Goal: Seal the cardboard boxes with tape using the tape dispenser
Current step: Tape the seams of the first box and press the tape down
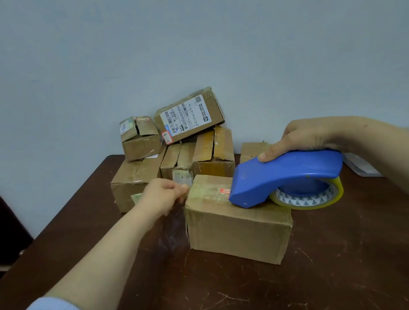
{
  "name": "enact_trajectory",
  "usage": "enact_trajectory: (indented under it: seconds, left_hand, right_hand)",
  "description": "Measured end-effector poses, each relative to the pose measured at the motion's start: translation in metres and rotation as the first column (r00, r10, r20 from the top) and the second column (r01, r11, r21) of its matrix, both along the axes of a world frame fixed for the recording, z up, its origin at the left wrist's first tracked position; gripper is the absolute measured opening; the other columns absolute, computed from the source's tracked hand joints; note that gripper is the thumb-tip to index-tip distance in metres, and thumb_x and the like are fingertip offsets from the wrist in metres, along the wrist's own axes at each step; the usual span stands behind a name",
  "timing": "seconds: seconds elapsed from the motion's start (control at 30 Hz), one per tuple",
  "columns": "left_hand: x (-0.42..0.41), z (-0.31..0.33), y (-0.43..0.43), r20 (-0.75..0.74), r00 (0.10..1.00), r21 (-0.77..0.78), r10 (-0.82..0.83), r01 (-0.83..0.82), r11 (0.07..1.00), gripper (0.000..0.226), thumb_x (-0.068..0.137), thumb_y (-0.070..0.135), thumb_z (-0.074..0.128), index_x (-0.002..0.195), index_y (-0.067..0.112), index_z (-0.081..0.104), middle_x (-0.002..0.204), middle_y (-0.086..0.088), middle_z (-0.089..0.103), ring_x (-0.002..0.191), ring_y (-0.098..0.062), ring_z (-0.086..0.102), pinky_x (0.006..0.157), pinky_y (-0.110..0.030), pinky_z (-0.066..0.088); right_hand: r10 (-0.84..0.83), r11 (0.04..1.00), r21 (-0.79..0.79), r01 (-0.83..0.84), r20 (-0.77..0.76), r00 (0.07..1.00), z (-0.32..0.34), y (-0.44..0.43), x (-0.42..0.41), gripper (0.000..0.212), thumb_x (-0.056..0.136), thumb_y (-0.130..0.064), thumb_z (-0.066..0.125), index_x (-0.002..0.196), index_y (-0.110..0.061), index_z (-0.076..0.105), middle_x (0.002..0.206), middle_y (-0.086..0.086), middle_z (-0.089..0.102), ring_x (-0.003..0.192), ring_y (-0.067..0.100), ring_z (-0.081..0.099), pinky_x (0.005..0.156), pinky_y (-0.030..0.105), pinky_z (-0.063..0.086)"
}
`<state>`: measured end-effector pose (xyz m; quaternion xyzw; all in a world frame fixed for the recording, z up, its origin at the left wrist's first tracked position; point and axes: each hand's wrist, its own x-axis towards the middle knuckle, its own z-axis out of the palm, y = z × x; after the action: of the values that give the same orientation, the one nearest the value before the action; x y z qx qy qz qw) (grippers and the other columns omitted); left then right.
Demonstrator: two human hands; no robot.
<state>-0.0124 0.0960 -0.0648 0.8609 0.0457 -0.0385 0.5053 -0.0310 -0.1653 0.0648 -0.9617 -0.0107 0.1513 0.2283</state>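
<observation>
Taping under way on the near cardboard box, standing on the dark surface just in front of the pile of other boxes. Gripping the blue tape dispenser from above with the right hand, fingers curled over its back and thumb along its near side; resting its nose on the box's top toward the right end, with the yellowish tape roll overhanging the box's right edge. Apparently pinching the free end of the clear tape strip at the box's top left edge with the left hand, fingers curled in; hard to tell the exact hold, with what looks like a glossy flap of film hanging down just left of the box. Laid along the box's long axis, left to right, over the centre seam. Judged as roughly mid-run on this one box, with several in the pile behind it looking open-flapped and not yet sealed. For the next move, likely a matter of drawing the dispenser farther right, away from the left hand and along that same long axis, past the box's right edge and down its side before cutting. Anchoring the box's left end with the left hand; working its right end with the right. Risk of the strip wandering off the seam if pulled askew
</observation>
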Motion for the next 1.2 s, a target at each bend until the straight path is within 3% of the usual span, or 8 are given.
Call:
enact_trajectory:
  seconds: [0.27,0.47,0.6,0.7,0.87,0.97,1.07,1.2]
  left_hand:
    - [-0.004,-0.009,-0.018,0.048,0.998,0.215,-0.033,0.022,0.976,0.04,0.101,0.03,0.04,0.103,-0.001,0.065,0.059,-0.003,0.046,0.047,-0.013,0.04,0.046,-0.024,0.032]
    - [-0.011,-0.017,-0.007,-0.253,0.967,0.273,0.034,0.038,0.961,0.023,0.096,0.028,0.049,0.106,0.008,0.042,0.071,-0.009,0.054,0.053,-0.018,0.048,0.048,-0.026,0.042]
    - [-0.021,-0.01,-0.016,0.261,0.936,0.183,0.235,-0.287,0.94,0.023,0.096,0.021,0.048,0.111,0.016,0.064,0.108,-0.003,0.063,0.077,-0.009,0.05,0.074,-0.028,0.04]
    - [-0.027,0.018,-0.04,0.551,0.835,0.241,-0.023,-0.133,0.961,0.031,0.098,0.018,0.043,0.124,0.017,0.06,0.126,0.0,0.056,0.109,-0.012,0.051,0.091,-0.024,0.036]
    - [-0.022,0.002,-0.066,0.231,0.877,0.726,-0.42,0.132,0.675,0.049,0.103,0.033,0.023,0.151,0.021,0.02,0.158,0.004,0.018,0.146,-0.012,0.013,0.118,-0.029,0.01]
    - [-0.019,-0.002,-0.064,0.216,0.881,0.747,-0.421,0.129,0.652,0.05,0.103,0.036,0.02,0.151,0.022,0.017,0.159,0.005,0.014,0.146,-0.011,0.009,0.117,-0.028,0.006]
    - [-0.02,0.0,-0.065,0.195,0.883,0.745,-0.427,0.15,0.65,0.05,0.103,0.036,0.02,0.151,0.023,0.016,0.159,0.005,0.013,0.146,-0.01,0.009,0.117,-0.028,0.006]
    - [-0.021,0.001,-0.063,0.193,0.877,0.759,-0.441,0.151,0.633,0.05,0.104,0.036,0.019,0.151,0.021,0.017,0.159,0.005,0.015,0.146,-0.01,0.009,0.118,-0.027,0.005]
  right_hand:
    - [0.014,1.0,-0.025,-0.014,-0.006,1.0,-0.001,0.005,0.005,0.043,0.073,-0.052,0.071,0.059,-0.013,0.062,0.048,-0.003,0.058,0.049,0.015,0.054,0.054,0.027,0.042]
    - [0.033,0.998,-0.058,-0.035,-0.044,0.998,0.0,0.006,0.008,0.043,0.074,-0.052,0.069,0.058,-0.013,0.061,0.045,-0.004,0.057,0.046,0.013,0.054,0.053,0.026,0.041]
    - [0.069,0.992,-0.1,-0.074,-0.061,0.996,0.002,0.005,0.007,0.046,0.067,-0.061,0.068,0.072,-0.015,0.066,0.064,-0.002,0.065,0.057,0.014,0.059,0.058,0.027,0.044]
    - [0.125,0.985,-0.121,-0.123,0.007,0.992,0.005,0.006,0.006,0.05,0.071,-0.061,0.067,0.106,-0.026,0.061,0.098,-0.005,0.06,0.082,0.013,0.06,0.069,0.028,0.046]
    - [0.272,0.944,-0.214,-0.253,0.069,0.96,0.012,0.012,-0.002,0.034,0.081,-0.057,0.062,0.103,-0.031,0.065,0.093,-0.011,0.059,0.079,0.007,0.055,0.067,0.024,0.041]
    - [0.261,0.944,-0.206,-0.257,-0.005,0.965,0.014,0.012,-0.008,0.057,0.062,-0.067,0.068,0.106,-0.032,0.063,0.097,-0.01,0.061,0.082,0.009,0.059,0.069,0.025,0.046]
    - [0.306,0.842,-0.413,-0.347,-0.163,0.938,0.01,0.013,-0.009,0.078,0.06,-0.056,0.08,0.124,-0.03,0.046,0.116,-0.006,0.053,0.094,0.017,0.058,0.071,0.03,0.044]
    - [0.336,0.798,-0.47,-0.378,-0.174,0.926,0.003,0.011,-0.005,0.065,0.073,-0.028,0.074,0.13,-0.023,0.043,0.12,0.003,0.051,0.096,0.025,0.055,0.07,0.035,0.04]
